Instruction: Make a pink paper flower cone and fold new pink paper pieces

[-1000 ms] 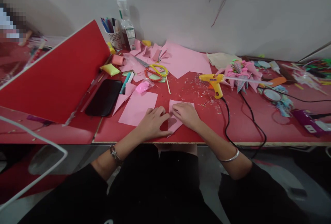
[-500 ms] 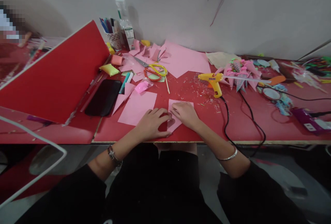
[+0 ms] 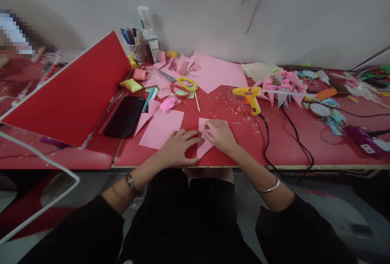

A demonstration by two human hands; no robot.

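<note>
A small folded piece of pink paper (image 3: 204,145) lies on the red table near its front edge. My left hand (image 3: 179,146) is at the paper's left side, thumb and fingers spread apart, their tips at its edge. On top of the same paper rests my right hand (image 3: 222,135), its fingers bent together and pressing on it; the fingertips are partly hidden. Left of my left hand, a flat pink sheet (image 3: 163,126) lies on the table, with a folded pink piece (image 3: 146,116) and a small bag of pink material (image 3: 168,103) by it.
A yellow glue gun (image 3: 252,98) with a black cord lies to the right, near a pink paper craft piece (image 3: 282,87). Scissors (image 3: 184,85) and a large pink sheet (image 3: 217,69) are behind. A black phone (image 3: 124,116) and a tilted red board (image 3: 73,93) stand left.
My hands and the paper stay almost in place, the right fingers curled slightly more. The camera view has shifted a little, so the surroundings sit slightly lower.
</note>
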